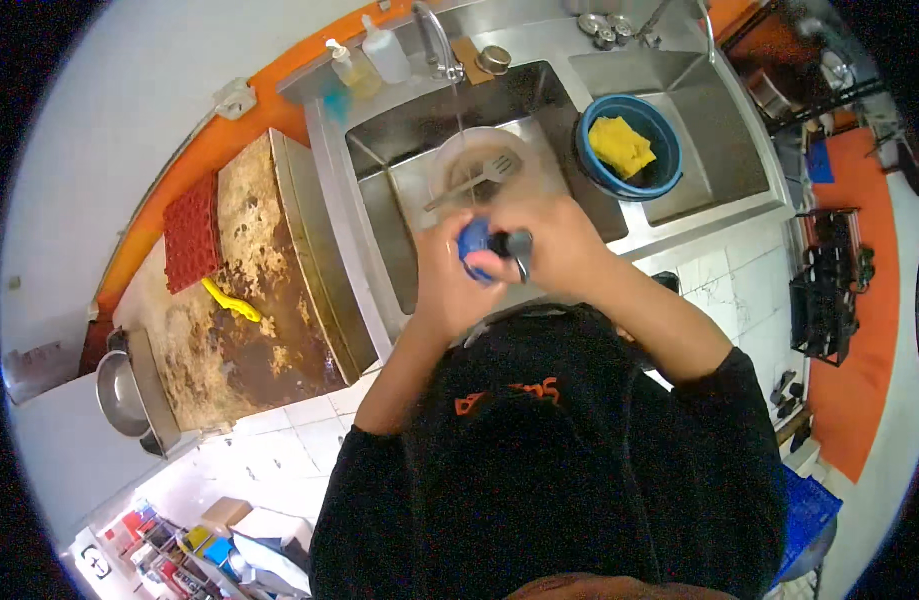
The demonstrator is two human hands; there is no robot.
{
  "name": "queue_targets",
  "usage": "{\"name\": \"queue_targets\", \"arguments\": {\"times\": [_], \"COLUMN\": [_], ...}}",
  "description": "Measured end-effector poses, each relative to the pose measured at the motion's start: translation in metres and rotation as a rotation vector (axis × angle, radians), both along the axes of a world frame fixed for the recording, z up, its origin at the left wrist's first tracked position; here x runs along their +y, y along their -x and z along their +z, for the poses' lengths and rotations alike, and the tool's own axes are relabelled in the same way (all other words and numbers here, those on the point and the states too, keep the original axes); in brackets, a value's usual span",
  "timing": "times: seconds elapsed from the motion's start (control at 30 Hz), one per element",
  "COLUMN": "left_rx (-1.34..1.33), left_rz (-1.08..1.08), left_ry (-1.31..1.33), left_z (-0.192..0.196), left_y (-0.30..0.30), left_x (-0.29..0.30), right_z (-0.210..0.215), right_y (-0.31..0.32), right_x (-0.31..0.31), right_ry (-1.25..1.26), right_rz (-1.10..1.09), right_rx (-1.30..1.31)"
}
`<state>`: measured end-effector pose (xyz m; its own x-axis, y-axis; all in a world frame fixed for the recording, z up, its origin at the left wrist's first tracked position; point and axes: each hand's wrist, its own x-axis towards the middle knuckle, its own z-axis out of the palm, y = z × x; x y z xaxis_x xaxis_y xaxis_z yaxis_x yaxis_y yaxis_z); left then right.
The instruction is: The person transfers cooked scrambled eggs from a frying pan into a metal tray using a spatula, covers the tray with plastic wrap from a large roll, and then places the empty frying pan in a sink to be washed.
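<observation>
Both my hands are raised together over the front edge of the left sink basin (377,215). My left hand (445,272) is closed around a small rounded blue thing (471,243), blurred, whose kind I cannot make out. Closed beside it, my right hand (557,240) grips a dark utensil with a shiny part (519,252). The two held things touch or overlap; a pink patch shows between them. Below, a slotted spatula (499,168) lies across a pale round dish (499,137) in the basin. Thin water falls from the faucet (434,40).
A blue tub (591,180) with a yellow cloth (621,146) sits between the basins. Soap bottles (384,52) and a small metal container (493,60) stand behind. Left is a stained board surface (219,340) with a red egg tray (191,235) and a yellow object (231,300).
</observation>
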<state>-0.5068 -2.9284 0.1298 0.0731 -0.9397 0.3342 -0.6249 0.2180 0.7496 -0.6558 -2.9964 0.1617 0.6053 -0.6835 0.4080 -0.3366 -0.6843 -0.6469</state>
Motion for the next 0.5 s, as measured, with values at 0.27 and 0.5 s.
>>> {"name": "queue_targets", "arguments": {"times": [0.27, 0.5], "left_rx": [0.266, 0.541], "left_rz": [-0.731, -1.028], "left_ry": [-0.373, -0.301], "left_z": [0.022, 0.018], "left_y": [-0.054, -0.061], "left_x": [0.051, 0.051], "right_z": [0.056, 0.113], "right_y": [-0.009, -0.001], "right_x": [0.056, 0.076], "right_ry": [-0.146, -0.273], "right_rz": [0.590, 0.440], "right_rx": [0.098, -0.091]}}
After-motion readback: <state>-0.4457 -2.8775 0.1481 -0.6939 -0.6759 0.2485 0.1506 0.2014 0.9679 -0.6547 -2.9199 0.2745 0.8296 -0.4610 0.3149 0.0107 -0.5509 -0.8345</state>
